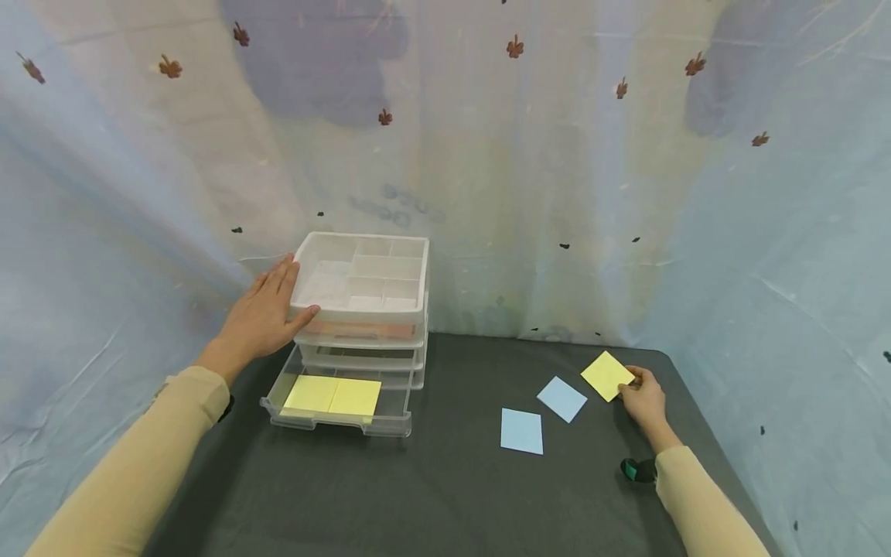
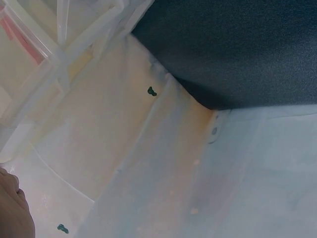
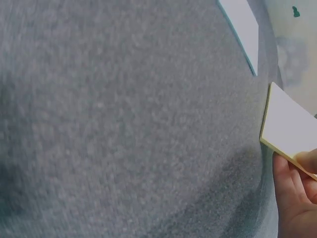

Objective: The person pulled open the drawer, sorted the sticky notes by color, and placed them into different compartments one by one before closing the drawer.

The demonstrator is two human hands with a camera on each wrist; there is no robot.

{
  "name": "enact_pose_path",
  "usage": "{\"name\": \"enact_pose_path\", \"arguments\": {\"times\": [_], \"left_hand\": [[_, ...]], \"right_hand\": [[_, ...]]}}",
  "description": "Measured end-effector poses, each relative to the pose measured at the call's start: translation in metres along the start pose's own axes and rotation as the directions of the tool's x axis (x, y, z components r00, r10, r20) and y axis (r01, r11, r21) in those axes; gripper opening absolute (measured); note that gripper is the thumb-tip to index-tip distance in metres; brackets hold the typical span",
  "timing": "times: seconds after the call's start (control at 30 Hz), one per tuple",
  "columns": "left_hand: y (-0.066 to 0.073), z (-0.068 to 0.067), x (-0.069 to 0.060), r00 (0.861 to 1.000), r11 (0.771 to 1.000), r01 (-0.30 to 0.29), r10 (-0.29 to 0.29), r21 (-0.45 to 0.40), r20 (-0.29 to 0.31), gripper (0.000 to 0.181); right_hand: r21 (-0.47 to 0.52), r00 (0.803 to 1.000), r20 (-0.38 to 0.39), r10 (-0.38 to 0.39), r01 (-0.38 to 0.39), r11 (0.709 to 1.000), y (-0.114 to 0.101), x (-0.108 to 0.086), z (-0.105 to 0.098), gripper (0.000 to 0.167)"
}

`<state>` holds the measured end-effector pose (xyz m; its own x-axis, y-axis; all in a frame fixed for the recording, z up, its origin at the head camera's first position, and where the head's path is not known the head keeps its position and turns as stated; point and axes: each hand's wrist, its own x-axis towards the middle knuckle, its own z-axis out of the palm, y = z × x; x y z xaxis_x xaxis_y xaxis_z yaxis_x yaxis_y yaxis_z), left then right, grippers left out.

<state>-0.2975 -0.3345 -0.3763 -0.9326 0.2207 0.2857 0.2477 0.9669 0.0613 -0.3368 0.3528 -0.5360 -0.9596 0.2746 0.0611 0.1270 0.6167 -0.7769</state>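
Observation:
My right hand (image 1: pixel 644 398) pinches a yellow sticky note pad (image 1: pixel 607 375) by its near right corner. In the right wrist view, the thumb lies on the pad's face (image 3: pixel 290 121) and fingers are beneath it. My left hand (image 1: pixel 261 316) rests with straight fingers against the left side of a white plastic drawer unit (image 1: pixel 358 316), its thumb at the front top edge. The unit's bottom clear drawer (image 1: pixel 341 423) is pulled out, with two yellow pads (image 1: pixel 356 398) side by side in it. On the table lie two light blue pads, one nearer (image 1: pixel 521 431) and one farther (image 1: pixel 561 399).
A divided open tray (image 1: pixel 386 267) forms the top of the unit. Something orange shows through an upper drawer (image 1: pixel 362 330). The dark table (image 1: pixel 445 495) meets patterned curtains (image 1: pixel 473 170) at the back and sides.

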Motion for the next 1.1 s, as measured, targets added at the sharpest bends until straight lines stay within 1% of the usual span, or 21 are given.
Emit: {"name": "enact_pose_path", "arguments": {"times": [0.07, 0.13, 0.37, 0.53, 0.67, 0.87, 1.0, 1.1], "left_hand": [[0.0, 0.0, 0.0, 1.0, 1.0, 0.001, -0.001, -0.001, -0.001, 0.098], [0.0, 0.0, -0.001, 1.0, 1.0, 0.002, -0.002, 0.001, -0.005, 0.098], [0.0, -0.002, 0.0, 1.0, 1.0, 0.003, -0.003, -0.011, -0.011, 0.098], [0.0, -0.003, -0.001, 1.0, 1.0, -0.003, 0.003, -0.012, -0.01, 0.098], [-0.001, -0.001, -0.002, 1.0, 1.0, -0.005, 0.005, -0.015, -0.011, 0.098], [-0.001, 0.0, -0.001, 1.0, 1.0, -0.01, 0.01, -0.015, -0.018, 0.098], [0.001, -0.001, 0.0, 1.0, 1.0, -0.009, 0.009, -0.013, -0.01, 0.098], [0.002, -0.001, 0.0, 1.0, 1.0, -0.01, 0.01, -0.008, -0.002, 0.098]], "right_hand": [[0.046, 1.0, -0.008, 0.02, -0.02, 0.999, -0.001, -0.001, 0.001, 0.048], [0.073, 0.999, -0.019, 0.028, -0.026, 0.997, -0.003, -0.002, 0.002, 0.049], [0.095, 0.999, -0.041, 0.021, -0.017, 0.995, -0.014, -0.007, 0.0, 0.049], [0.129, 0.999, -0.047, 0.016, -0.01, 0.992, -0.027, -0.013, 0.0, 0.049], [0.15, 0.998, -0.051, -0.024, 0.032, 0.988, -0.041, -0.017, 0.001, 0.049], [0.173, 0.994, -0.029, -0.103, 0.106, 0.979, -0.064, -0.024, 0.004, 0.047], [0.179, 0.989, -0.016, -0.147, 0.147, 0.973, -0.079, -0.028, 0.007, 0.047], [0.205, 0.983, -0.009, -0.186, 0.184, 0.961, -0.09, -0.032, 0.01, 0.046]]}}
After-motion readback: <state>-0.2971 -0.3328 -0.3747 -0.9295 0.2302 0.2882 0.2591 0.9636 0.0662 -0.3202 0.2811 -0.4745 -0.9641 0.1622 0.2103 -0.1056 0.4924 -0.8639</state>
